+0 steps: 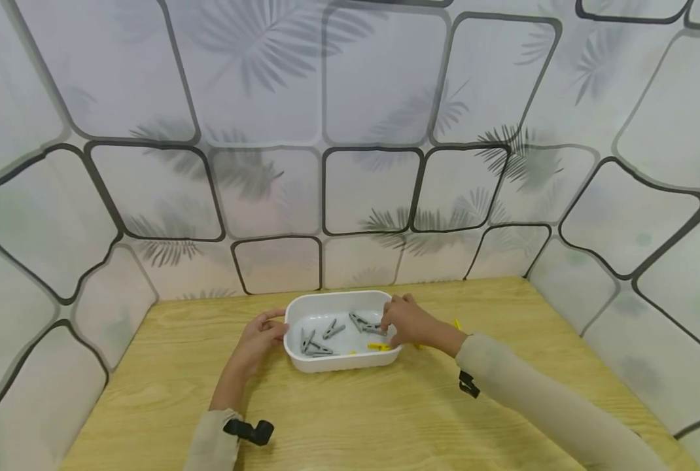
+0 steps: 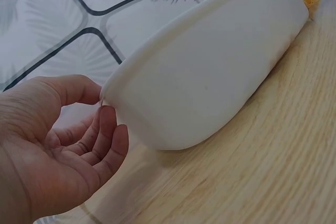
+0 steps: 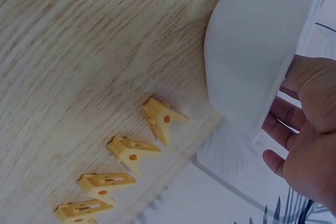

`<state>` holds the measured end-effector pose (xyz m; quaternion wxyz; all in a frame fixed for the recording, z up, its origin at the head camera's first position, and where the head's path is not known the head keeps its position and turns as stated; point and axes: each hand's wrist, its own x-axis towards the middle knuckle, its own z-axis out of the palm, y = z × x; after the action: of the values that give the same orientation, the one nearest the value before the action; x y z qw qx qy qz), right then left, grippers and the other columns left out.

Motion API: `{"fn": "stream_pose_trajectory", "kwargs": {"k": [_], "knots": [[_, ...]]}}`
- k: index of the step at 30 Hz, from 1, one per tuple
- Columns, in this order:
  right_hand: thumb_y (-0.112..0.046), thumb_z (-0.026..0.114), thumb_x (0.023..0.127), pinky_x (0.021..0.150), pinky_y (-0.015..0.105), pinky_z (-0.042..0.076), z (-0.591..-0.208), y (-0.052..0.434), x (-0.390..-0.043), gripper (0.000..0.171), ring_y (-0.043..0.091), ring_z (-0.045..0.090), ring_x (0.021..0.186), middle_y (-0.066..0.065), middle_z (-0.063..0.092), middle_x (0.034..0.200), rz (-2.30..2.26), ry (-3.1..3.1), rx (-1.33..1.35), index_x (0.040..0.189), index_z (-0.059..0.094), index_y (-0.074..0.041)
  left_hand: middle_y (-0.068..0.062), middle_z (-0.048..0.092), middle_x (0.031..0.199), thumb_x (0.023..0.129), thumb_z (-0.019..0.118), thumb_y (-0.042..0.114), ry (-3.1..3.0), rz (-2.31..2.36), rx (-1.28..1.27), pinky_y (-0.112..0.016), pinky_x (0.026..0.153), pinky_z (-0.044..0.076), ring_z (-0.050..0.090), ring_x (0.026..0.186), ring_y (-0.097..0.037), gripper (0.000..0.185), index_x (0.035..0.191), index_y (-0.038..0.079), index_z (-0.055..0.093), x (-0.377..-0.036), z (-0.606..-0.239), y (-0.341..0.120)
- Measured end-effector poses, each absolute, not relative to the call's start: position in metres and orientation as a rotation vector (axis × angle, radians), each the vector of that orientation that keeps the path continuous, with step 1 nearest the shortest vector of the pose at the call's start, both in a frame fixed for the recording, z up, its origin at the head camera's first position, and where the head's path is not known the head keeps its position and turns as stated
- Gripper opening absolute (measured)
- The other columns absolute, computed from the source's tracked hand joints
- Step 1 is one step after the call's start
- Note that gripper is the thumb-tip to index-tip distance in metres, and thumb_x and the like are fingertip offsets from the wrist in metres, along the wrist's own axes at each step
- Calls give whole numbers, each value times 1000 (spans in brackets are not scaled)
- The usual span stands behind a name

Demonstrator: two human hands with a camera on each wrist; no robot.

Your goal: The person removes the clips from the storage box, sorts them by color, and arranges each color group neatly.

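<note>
Firstly, left hand: at the left end of the white tray, fingers pinching the rim.
White tray: on the bench, long axis running left to right.
Grey clips, left group: on the tray floor, nearest the left hand.
Grey clip, middle: apart, lying aslant.
Grey clips, right group: toward the far wall.
Yellow clip: in the tray's near right corner, long axis roughly parallel to the tray's, just left of the right hand, by far the nearer hand.
Right hand: across the right rim, fingers bent inward and down; whether they grasp anything cannot be told, the tray wall screening the tips in the wrist view.
Yellow clips, row of four: on the bench, right of the tray, not touching it.
</note>
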<state>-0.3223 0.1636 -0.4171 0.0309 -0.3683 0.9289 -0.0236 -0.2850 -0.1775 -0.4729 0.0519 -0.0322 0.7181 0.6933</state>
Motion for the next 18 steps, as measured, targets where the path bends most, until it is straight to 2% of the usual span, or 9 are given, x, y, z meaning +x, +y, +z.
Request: {"fn": "stream_pose_trajectory", "kwargs": {"k": [4,10,14,18], "knots": [[-25,91,75,83,42,33,-421,162,-327,23,19,49,89,1,67,97,-57,2848,-1120,93,82,-16,-7,67,103,100,61,7,2195,2099,-90,-25,78,56,63,85,-11,47,144,-2,49,-286,-474,-178],[-24,92,74,84,43,32,-426,161,-330,19,18,48,88,0,66,94,-77,2855,-1104,88,82,-17,-10,68,107,99,62,6,2198,2107,-80,-26,79,57,64,85,-11,46,143,-3,50,-288,-476,-178],[-23,90,75,80,40,29,-428,160,-328,14,17,47,86,1,66,92,-95,2866,-1126,85,81,-18,-10,67,107,99,62,5,2202,2104,-97,-25,78,57,64,85,-11,45,142,-2,51,-288,-478,-178],[-24,89,77,80,40,30,-432,160,-327,10,17,48,86,-1,66,90,-99,2913,-1160,83,81,-20,-10,67,107,99,62,6,2207,2104,-93,-25,78,56,64,86,-10,46,142,-3,51,-288,-478,-179]]}}
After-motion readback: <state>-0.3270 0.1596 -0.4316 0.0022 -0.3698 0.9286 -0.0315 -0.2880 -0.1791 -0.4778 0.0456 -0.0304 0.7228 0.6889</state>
